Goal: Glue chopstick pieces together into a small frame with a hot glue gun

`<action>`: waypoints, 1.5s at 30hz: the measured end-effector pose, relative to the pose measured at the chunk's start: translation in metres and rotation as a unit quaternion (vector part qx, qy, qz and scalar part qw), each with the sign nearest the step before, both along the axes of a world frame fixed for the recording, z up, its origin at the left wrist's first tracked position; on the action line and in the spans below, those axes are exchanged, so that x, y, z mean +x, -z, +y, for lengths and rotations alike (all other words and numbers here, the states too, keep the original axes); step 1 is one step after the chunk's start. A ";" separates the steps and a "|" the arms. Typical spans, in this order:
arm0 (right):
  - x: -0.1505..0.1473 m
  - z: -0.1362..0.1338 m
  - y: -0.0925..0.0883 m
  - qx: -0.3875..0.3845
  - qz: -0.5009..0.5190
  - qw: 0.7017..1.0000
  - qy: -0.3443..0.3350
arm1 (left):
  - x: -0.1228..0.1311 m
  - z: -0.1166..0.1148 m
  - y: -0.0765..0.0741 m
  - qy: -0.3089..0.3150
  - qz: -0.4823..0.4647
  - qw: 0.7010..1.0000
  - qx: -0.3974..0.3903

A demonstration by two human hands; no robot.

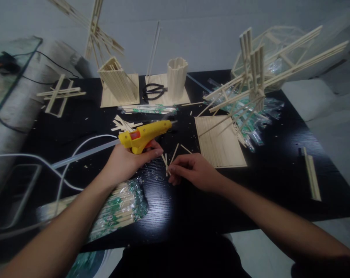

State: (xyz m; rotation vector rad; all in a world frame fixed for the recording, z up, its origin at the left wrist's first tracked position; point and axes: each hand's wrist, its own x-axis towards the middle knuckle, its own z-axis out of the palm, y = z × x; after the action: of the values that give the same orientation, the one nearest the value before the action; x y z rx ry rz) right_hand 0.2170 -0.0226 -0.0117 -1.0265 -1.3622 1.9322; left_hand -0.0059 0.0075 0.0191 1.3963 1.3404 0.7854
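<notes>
My left hand [125, 160] is wrapped round the grip of a yellow glue gun [146, 134] whose nozzle points right, above the black table [279, 170]. A clear glue stick [85, 154] sticks out of its back to the left. My right hand [192, 170] pinches short wooden stick pieces [170, 156] just right of the gun, resting on the table. A flat square panel of glued sticks [221, 141] lies right beside my right hand.
Stick-built boxes [119, 83], a round stick cup [177, 77] and black scissors [153, 92] stand at the back. A tall stick windmill frame [254, 77] rises at the right over plastic wrappers. A packet of chopsticks [117, 210] lies under my left forearm. White cable [76, 150] runs left.
</notes>
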 end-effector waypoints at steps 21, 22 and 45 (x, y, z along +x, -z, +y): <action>0.000 -0.007 0.010 0.197 0.019 0.979 0.049 | 0.002 -0.002 0.002 -0.012 -0.031 0.999 -0.006; 0.000 -0.007 0.010 0.200 0.016 0.978 0.051 | 0.002 -0.002 0.001 -0.009 -0.031 0.999 -0.006; -0.005 -0.011 0.007 0.205 0.008 0.976 0.076 | 0.011 -0.006 -0.005 0.022 -0.034 0.999 -0.018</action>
State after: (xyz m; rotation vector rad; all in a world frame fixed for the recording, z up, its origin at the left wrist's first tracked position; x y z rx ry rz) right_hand 0.2125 -0.0340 -0.0185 -0.8795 -1.5412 1.4632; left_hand 0.0054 0.0012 0.0239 1.3552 1.2624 0.7698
